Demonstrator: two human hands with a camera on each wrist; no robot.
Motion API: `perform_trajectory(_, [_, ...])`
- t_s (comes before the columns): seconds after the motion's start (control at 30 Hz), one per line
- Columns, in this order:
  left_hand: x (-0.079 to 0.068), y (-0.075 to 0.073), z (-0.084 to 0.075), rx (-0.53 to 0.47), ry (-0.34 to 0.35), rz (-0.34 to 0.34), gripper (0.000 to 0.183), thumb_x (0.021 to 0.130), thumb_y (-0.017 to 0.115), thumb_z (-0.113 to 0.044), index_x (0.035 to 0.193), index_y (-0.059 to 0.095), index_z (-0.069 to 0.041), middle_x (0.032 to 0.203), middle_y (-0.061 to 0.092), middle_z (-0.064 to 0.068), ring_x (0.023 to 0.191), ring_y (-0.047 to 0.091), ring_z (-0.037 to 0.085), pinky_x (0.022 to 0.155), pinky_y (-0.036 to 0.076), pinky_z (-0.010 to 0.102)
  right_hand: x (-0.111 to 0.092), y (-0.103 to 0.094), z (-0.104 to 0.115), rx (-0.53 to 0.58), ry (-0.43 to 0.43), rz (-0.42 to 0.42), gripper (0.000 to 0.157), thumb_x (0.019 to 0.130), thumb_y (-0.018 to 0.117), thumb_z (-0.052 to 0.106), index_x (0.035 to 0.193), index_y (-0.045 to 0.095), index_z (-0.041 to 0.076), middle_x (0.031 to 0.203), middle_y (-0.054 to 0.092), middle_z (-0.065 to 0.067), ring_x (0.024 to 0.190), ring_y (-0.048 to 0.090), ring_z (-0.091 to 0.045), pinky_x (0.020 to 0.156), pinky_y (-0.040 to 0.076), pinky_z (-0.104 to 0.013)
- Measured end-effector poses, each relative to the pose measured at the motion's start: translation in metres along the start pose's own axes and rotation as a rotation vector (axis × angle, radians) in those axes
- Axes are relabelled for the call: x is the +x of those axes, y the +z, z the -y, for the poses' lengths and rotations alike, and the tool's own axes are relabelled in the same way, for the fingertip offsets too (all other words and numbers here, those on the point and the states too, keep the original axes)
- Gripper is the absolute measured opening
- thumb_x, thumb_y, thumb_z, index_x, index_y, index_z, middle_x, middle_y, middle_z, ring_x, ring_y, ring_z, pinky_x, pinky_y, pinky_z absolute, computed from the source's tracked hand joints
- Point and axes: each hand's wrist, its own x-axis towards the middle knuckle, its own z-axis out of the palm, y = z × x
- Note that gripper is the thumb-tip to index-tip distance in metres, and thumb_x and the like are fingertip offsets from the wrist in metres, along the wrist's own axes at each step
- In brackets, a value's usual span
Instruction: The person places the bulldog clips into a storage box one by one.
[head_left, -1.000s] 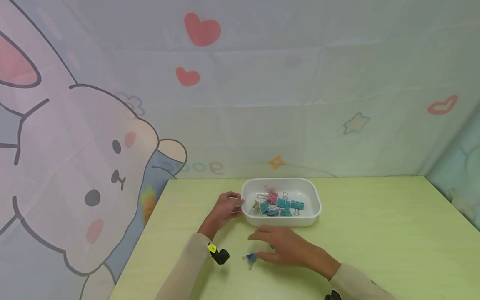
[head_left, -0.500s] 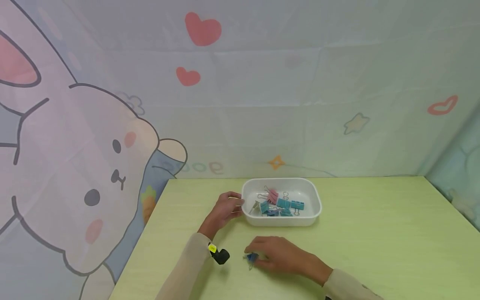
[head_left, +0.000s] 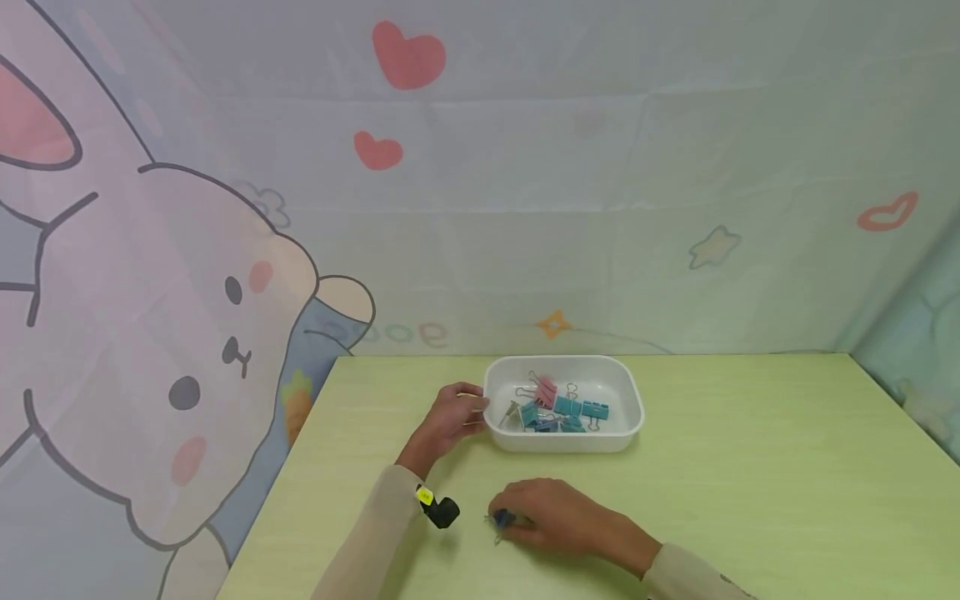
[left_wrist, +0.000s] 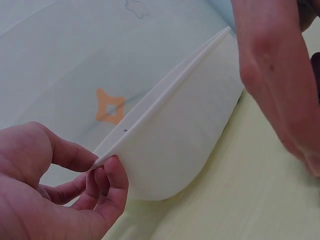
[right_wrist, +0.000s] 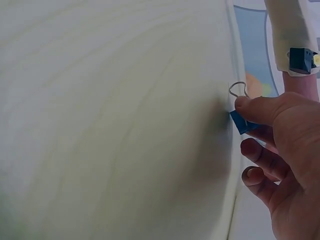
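My left hand (head_left: 450,418) pinches the left end of a white plastic tray (head_left: 562,443); in the left wrist view its thumb and curled fingers meet at the rim of the tray (left_wrist: 170,150). In front of the tray, my right hand (head_left: 555,515) pinches a small blue binder clip (head_left: 502,518) low over the table. The right wrist view shows this binder clip (right_wrist: 241,122) between thumb and index finger, a wire handle sticking up past the thumb. Inside the tray lie several binder clips: a pink one (head_left: 546,392), teal ones (head_left: 596,410) and others, some overlapping.
The pale yellow-green table (head_left: 750,467) reaches back to a hanging cloth (head_left: 525,208) printed with hearts and a rabbit. A black wrist camera (head_left: 441,512) sits on the left sleeve, left of the right hand. The tray stands near the table's back edge.
My right hand has come down and its fingers have closed around the blue binder clip, which lay on the table by the thumb. The left hand and tray have stayed put.
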Motion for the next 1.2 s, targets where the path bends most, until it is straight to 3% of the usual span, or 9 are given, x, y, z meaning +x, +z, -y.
perform_trajectory(0.37, [0.000,0.000,0.000,-0.013,0.010,0.005,0.032,0.100,0.061,-0.002,0.128,0.052,0.011,0.119,0.061,0.027,0.091,0.065,0.026,0.076,0.056,0.031,0.005,-0.013,0.004,-0.019,0.047,-0.003,0.018,0.098,0.073,0.024,0.115,0.074,0.017,0.105,0.070,0.014,0.092,0.061,0.000,0.086,0.052,-0.024])
perform_trajectory(0.67, [-0.002,0.000,0.000,-0.009,0.023,0.010,0.030,0.100,0.061,-0.002,0.126,0.053,0.010,0.113,0.064,0.025,0.087,0.065,0.023,0.076,0.057,0.031,0.013,-0.041,0.002,0.026,0.091,-0.003,0.021,0.099,0.074,0.024,0.118,0.073,0.015,0.105,0.069,0.014,0.087,0.063,-0.006,0.079,0.051,-0.018])
perform_trajectory(1.0, [-0.001,0.000,0.000,-0.008,0.035,0.004,0.027,0.098,0.061,0.000,0.123,0.054,0.010,0.113,0.065,0.026,0.087,0.067,0.024,0.079,0.058,0.034,0.016,-0.079,-0.002,0.004,0.058,-0.131,0.021,0.095,0.078,0.020,0.115,0.072,0.018,0.097,0.067,0.015,0.077,0.058,-0.006,0.069,0.050,-0.021])
perform_trajectory(1.07, [-0.001,0.000,0.001,-0.014,0.038,0.006,0.025,0.098,0.060,0.001,0.121,0.054,0.010,0.110,0.065,0.026,0.085,0.067,0.024,0.079,0.058,0.034,0.017,-0.087,-0.005,-0.002,0.051,-0.165,0.021,0.095,0.078,0.018,0.115,0.072,0.016,0.096,0.067,0.014,0.076,0.057,-0.006,0.071,0.050,-0.024])
perform_trajectory(1.17, [0.000,0.000,0.001,-0.025,0.030,0.007,0.024,0.098,0.060,0.002,0.120,0.054,0.010,0.107,0.064,0.023,0.084,0.066,0.023,0.078,0.058,0.034,0.019,-0.099,-0.011,-0.008,0.015,-0.224,0.021,0.093,0.079,0.014,0.113,0.072,0.013,0.091,0.066,0.011,0.073,0.057,-0.008,0.095,0.053,-0.034])
perform_trajectory(1.2, [0.000,0.000,0.001,-0.025,0.030,0.007,0.025,0.098,0.060,0.002,0.120,0.054,0.010,0.107,0.064,0.022,0.084,0.066,0.022,0.077,0.058,0.033,0.020,-0.103,-0.013,-0.013,0.007,-0.244,0.021,0.093,0.080,0.013,0.113,0.073,0.012,0.091,0.066,0.010,0.073,0.057,-0.008,0.095,0.053,-0.035])
